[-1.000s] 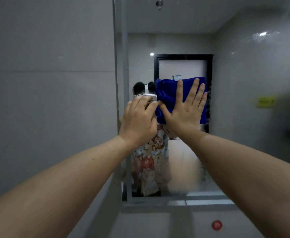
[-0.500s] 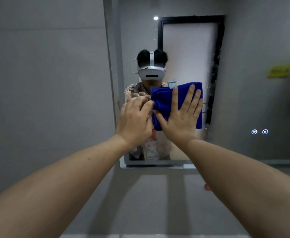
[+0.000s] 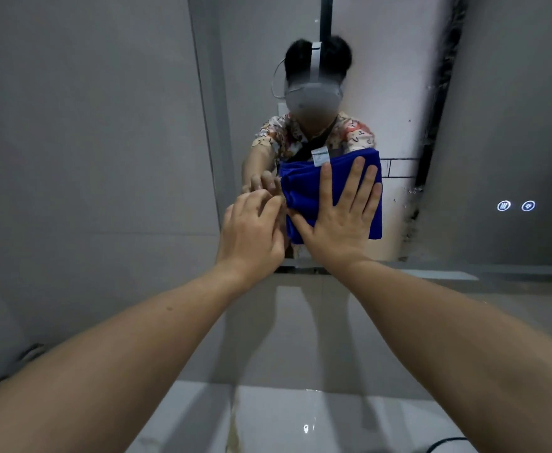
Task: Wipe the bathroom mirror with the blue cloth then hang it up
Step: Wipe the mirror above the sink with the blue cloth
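While right hand (image 3: 336, 220) presses flat, fingers spread, on blue cloth (image 3: 304, 191) vs mirror (image 3: 496, 125) to spread wiping pressure, left hand (image 3: 251, 230), just beside it, curls on cloth's bunched edge, prob. keeping folds together; not hung yet.

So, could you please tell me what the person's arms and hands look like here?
Both forearms are bare from the frame's edge to the wrist: no sleeves, watch or bracelet. The left hand and right hand wear no gloves or visible rings. The mirror reflection shows a short-sleeved patterned shirt.
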Action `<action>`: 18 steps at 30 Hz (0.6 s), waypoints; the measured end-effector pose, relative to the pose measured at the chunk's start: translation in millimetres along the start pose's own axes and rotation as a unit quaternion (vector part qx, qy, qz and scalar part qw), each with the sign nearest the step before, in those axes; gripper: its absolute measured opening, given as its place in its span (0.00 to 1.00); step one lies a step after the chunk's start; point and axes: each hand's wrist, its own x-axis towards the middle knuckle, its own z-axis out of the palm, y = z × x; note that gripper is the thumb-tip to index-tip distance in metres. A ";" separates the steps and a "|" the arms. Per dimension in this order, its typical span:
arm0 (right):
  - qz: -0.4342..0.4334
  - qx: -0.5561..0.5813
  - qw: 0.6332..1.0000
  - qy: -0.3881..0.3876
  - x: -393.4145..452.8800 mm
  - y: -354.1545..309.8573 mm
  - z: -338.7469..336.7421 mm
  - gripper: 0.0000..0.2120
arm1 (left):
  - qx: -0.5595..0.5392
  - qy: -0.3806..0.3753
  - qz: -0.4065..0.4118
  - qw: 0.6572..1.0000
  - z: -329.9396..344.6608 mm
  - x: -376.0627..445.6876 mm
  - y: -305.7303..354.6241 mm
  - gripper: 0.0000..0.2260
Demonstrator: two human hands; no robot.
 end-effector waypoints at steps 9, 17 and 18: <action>-0.026 -0.026 0.999 -0.038 -40.7 1.6 15.8 0.50 | -0.008 -0.042 -0.032 0.999 29.6 -47.0 -10.1 0.18; -0.072 -0.046 0.995 -0.059 -78.8 4.8 29.1 0.49 | -0.049 -0.043 -0.038 0.997 51.9 -74.3 -20.0 0.14; -0.071 -0.046 0.994 -0.062 -83.3 5.0 30.4 0.49 | -0.054 -0.044 -0.036 0.997 54.4 -78.2 -20.8 0.14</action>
